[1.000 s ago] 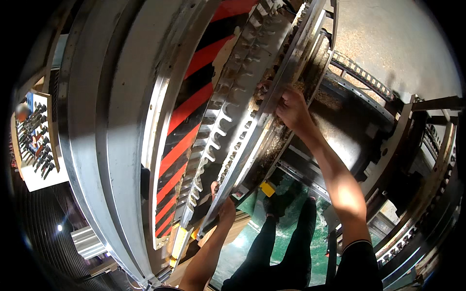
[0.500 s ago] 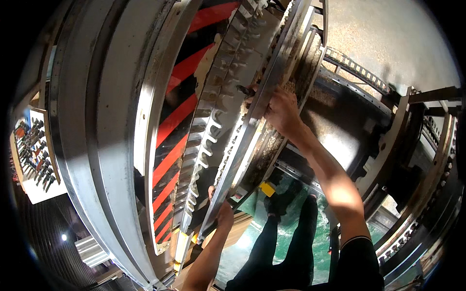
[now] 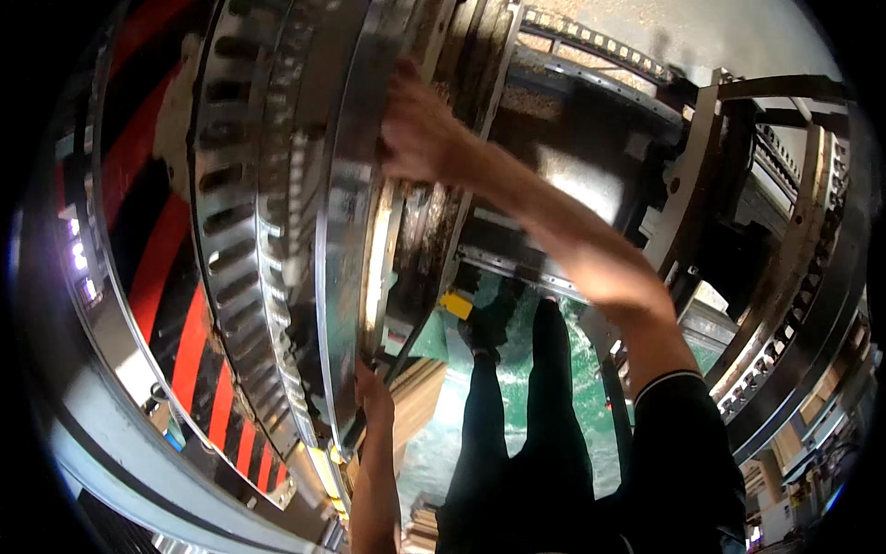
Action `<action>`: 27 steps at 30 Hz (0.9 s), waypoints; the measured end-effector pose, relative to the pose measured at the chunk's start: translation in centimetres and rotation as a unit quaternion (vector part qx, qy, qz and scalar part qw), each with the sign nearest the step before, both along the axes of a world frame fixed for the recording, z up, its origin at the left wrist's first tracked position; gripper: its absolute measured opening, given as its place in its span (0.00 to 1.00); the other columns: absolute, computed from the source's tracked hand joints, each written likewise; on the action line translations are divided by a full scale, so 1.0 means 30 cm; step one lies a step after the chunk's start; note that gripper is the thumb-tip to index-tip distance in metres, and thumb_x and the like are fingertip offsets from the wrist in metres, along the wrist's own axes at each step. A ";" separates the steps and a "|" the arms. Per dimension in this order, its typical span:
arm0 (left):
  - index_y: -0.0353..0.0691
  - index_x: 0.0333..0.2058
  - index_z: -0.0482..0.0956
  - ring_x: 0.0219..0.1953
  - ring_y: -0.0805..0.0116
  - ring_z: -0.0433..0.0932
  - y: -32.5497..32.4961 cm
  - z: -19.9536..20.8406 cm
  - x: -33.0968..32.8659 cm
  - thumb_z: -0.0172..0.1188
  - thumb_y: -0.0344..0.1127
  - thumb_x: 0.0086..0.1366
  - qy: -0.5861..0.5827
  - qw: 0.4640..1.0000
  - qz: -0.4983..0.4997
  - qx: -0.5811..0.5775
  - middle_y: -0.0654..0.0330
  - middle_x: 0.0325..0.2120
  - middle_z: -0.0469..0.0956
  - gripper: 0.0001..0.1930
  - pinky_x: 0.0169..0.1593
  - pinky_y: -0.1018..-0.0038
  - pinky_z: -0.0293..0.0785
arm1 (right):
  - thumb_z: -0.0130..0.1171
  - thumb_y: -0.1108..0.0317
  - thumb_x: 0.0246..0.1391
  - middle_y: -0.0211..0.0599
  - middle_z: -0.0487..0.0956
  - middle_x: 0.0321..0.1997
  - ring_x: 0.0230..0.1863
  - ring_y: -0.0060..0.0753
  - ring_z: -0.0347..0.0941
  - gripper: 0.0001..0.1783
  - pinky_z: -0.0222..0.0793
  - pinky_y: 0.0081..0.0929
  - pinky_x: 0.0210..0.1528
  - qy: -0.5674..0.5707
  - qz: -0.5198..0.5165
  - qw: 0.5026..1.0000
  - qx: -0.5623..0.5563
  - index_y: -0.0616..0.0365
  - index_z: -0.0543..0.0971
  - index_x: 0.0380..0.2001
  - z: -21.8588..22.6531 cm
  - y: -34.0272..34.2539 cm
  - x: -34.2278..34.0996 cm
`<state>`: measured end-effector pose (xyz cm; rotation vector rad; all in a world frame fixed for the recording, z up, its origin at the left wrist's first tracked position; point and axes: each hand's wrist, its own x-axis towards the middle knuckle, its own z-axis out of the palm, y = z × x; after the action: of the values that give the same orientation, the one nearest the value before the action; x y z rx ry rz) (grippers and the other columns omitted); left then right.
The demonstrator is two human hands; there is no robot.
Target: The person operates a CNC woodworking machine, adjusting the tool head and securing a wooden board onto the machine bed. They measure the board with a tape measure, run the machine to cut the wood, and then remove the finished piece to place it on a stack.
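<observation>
A long metal bar (image 3: 343, 231) runs upright through the left-centre of the head view, its smooth face turned partly toward me. My right hand (image 3: 420, 134) is closed at the bar's upper right edge; motion blurs it, and its fingertips are hidden. Lower down, my left hand (image 3: 373, 395) is closed around the same edge near the bar's near end, its fingers partly behind the metal. Just left of the bar is a row of metal teeth with slots (image 3: 235, 240), belonging to a machine.
A red-and-black striped guard (image 3: 175, 305) stands left of the teeth. A yellow block (image 3: 456, 306) sits near my feet, by stacked wooden boards (image 3: 415, 397). Dark machine frames (image 3: 683, 185) rise at the right. Wood chips lie on the floor at the top.
The view has swung, so the machine looks farther left and more upright. The bar shows more of its broad face now. Both hands stay at its edge.
</observation>
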<state>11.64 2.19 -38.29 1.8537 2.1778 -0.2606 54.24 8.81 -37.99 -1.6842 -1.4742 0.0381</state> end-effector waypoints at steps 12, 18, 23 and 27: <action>0.37 0.60 0.57 0.56 0.56 0.65 0.029 -0.033 -0.024 0.42 0.39 0.70 -0.170 0.980 -0.086 0.054 0.49 0.54 0.66 0.23 0.59 0.71 0.58 | 0.63 0.67 0.41 0.38 0.71 0.44 0.48 0.43 0.66 0.19 0.59 0.45 0.56 -0.011 -0.103 0.982 0.159 0.55 0.76 0.41 -0.061 -0.003 -0.069; 0.33 0.54 0.68 0.48 0.62 0.70 0.017 0.048 0.100 0.47 0.56 0.67 -0.273 0.962 0.007 0.025 0.54 0.48 0.72 0.29 0.54 0.68 0.65 | 0.57 0.69 0.48 0.39 0.74 0.36 0.46 0.42 0.67 0.14 0.64 0.41 0.50 -0.031 -0.164 0.985 -0.052 0.58 0.74 0.41 -0.015 -0.086 -0.124; 0.37 0.47 0.67 0.39 0.72 0.72 -0.134 0.110 0.223 0.47 0.45 0.70 -0.492 0.866 0.089 0.020 0.61 0.41 0.71 0.17 0.44 0.72 0.73 | 0.57 0.71 0.52 0.44 0.75 0.32 0.36 0.45 0.74 0.06 0.70 0.39 0.41 0.248 0.005 0.968 -0.029 0.60 0.74 0.33 0.035 -0.430 -0.606; 0.42 0.43 0.68 0.36 0.77 0.67 -0.233 0.120 0.190 0.42 0.48 0.72 -0.539 0.810 0.198 -0.121 0.65 0.34 0.69 0.16 0.43 0.78 0.65 | 0.47 0.64 0.56 0.53 0.76 0.40 0.43 0.53 0.73 0.17 0.68 0.38 0.45 0.466 0.210 0.820 -0.257 0.65 0.73 0.44 0.132 -0.608 -0.757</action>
<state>17.34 -4.79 -34.68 0.9273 1.5060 0.4798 31.53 -9.41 -34.03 -1.3203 -1.0383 1.4093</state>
